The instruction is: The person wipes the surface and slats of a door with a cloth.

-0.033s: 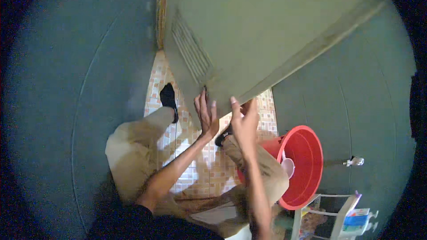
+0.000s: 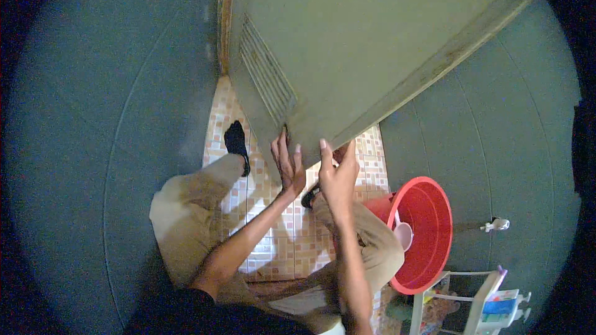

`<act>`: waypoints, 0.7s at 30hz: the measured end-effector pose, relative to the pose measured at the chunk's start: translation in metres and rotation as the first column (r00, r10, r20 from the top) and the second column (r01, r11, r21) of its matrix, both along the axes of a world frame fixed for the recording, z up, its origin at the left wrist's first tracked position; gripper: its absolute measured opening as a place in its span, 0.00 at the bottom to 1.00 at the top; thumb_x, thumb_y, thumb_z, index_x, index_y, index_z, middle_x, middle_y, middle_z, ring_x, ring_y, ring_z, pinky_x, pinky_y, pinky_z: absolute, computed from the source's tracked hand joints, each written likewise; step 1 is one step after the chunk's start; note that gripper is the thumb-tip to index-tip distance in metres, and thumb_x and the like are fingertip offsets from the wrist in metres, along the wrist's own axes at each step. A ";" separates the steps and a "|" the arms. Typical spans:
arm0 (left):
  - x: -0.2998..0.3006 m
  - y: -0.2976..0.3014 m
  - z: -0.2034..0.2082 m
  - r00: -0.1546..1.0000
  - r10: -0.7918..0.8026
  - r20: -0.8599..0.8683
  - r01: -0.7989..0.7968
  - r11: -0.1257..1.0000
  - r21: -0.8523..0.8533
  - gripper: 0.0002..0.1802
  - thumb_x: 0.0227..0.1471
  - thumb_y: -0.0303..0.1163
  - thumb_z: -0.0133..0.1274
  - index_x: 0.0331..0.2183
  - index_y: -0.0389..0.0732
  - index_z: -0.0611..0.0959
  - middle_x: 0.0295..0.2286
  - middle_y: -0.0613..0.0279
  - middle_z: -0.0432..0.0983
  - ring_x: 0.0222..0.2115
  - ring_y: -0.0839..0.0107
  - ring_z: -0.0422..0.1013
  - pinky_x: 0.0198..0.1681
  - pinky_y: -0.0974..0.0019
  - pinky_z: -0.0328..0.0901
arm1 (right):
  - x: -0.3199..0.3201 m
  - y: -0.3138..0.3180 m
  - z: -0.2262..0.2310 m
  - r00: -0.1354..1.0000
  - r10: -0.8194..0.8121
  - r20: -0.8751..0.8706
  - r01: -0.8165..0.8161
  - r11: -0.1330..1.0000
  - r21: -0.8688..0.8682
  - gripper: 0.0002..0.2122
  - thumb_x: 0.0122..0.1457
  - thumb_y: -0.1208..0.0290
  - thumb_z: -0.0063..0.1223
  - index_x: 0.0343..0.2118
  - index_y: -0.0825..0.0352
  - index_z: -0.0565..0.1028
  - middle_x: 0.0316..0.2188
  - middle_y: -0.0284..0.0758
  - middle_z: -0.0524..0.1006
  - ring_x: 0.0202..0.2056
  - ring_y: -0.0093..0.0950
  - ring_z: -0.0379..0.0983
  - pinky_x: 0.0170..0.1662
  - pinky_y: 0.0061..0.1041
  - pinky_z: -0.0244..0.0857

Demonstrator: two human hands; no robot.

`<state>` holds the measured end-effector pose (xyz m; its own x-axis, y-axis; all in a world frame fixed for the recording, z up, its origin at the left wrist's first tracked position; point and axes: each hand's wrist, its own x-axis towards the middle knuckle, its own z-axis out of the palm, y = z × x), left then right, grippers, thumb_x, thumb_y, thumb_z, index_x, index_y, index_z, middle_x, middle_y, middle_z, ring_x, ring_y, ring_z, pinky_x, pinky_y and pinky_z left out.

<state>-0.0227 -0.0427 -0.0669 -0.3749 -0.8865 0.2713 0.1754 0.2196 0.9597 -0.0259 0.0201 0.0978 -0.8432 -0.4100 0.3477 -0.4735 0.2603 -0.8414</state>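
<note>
A grey-green door fills the upper middle, with a slatted vent low on its face. My left hand rests against the door's lower part, below the vent, its fingers stretched and apart beside a small dark spot. At the bottom corner, my right hand grips the door's edge. Its thumb lies on the face, while the other fingers go partly out of sight behind the edge.
Dark green walls stand on both sides; a tap juts from the right one. A red bucket with a pale dipper is by my right knee. A white rack stands nearer. My legs straddle the tiled floor.
The view has shifted slightly, showing more of a dark fitting at the top of the door. Both hands keep nearly the same places on the door.
</note>
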 end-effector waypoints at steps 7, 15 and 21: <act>0.002 -0.007 -0.064 0.979 0.157 0.130 -0.112 0.948 -0.297 0.35 0.65 0.46 0.40 0.63 0.30 0.65 0.56 0.37 0.62 0.58 0.42 0.59 0.64 0.48 0.51 | 0.022 -0.004 -0.020 0.996 -0.091 0.002 0.091 0.995 0.033 0.15 0.61 0.72 0.61 0.47 0.73 0.71 0.39 0.50 0.82 0.42 0.42 0.81 0.48 0.35 0.71; 0.014 -0.016 0.006 0.994 -0.101 0.050 0.082 0.950 0.300 0.34 0.66 0.46 0.38 0.64 0.31 0.65 0.58 0.40 0.62 0.59 0.45 0.58 0.65 0.50 0.50 | 0.026 -0.001 -0.014 0.995 -0.036 0.091 0.038 0.999 -0.018 0.17 0.58 0.78 0.63 0.48 0.76 0.73 0.40 0.47 0.83 0.44 0.34 0.81 0.51 0.32 0.70; 0.045 -0.039 0.035 0.977 -0.197 -0.074 0.205 0.809 0.550 0.35 0.66 0.48 0.36 0.63 0.31 0.65 0.58 0.43 0.63 0.60 0.49 0.59 0.66 0.52 0.50 | 0.031 0.000 -0.007 0.996 0.021 0.082 -0.014 0.996 -0.092 0.18 0.56 0.80 0.64 0.49 0.76 0.73 0.41 0.47 0.82 0.46 0.34 0.80 0.53 0.31 0.69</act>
<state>0.0223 -0.0816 -0.0319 -0.5616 -0.7936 -0.2343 0.1702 -0.3878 0.9059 0.0049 0.0205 0.0905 -0.8637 -0.3945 0.3135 -0.4049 0.1731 -0.8978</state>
